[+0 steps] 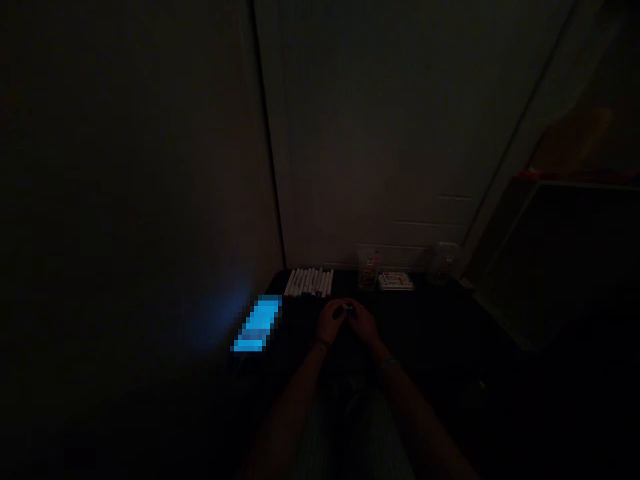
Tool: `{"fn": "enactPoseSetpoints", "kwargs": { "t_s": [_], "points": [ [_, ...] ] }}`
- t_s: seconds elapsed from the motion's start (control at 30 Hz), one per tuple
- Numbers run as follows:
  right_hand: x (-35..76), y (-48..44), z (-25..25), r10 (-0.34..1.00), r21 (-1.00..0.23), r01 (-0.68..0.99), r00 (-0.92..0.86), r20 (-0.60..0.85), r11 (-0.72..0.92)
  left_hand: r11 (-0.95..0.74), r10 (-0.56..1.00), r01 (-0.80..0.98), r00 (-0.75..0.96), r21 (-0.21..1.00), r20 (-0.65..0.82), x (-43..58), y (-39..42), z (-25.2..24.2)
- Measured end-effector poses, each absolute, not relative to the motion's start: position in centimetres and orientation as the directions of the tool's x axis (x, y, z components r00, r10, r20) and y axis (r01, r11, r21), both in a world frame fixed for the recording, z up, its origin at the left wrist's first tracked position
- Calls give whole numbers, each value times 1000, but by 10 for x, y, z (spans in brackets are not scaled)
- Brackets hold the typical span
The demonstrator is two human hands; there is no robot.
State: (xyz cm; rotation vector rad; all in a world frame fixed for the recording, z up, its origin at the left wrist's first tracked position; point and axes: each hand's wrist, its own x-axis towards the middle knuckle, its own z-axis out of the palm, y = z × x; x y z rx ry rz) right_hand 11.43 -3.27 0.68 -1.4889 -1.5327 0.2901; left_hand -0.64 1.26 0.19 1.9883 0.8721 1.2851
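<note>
The scene is very dark. My left hand [331, 322] and my right hand [364, 325] meet over a dark table [425, 320], fingers curled together around a small pale object [348, 309] that I cannot identify. Both forearms reach in from the bottom of the view. A thin band sits on each wrist. Just beyond my hands lies a row of several white marker pens [310, 282].
A glowing blue screen [258, 324] lies at the table's left edge. Small packets [369, 275], a flat box [396, 281] and a small jar [444, 265] stand at the back by the wall. A large dark box [560, 253] sits on the right.
</note>
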Motion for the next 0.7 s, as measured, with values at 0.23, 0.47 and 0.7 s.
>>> {"fn": "enactPoseSetpoints", "kwargs": {
  "t_s": [0.23, 0.47, 0.7],
  "points": [
    [116, -33, 7, 901, -657, 724, 118, 417, 209, -590, 803, 295, 302, 751, 513, -6, 5, 11],
    [117, -30, 5, 930, -652, 744, 122, 348, 146, -581, 808, 292, 315, 760, 497, -6, 5, 9],
    [117, -32, 7, 928, -624, 769, 121, 352, 137, -572, 806, 255, 352, 779, 476, -7, 6, 9]
  ]
}}
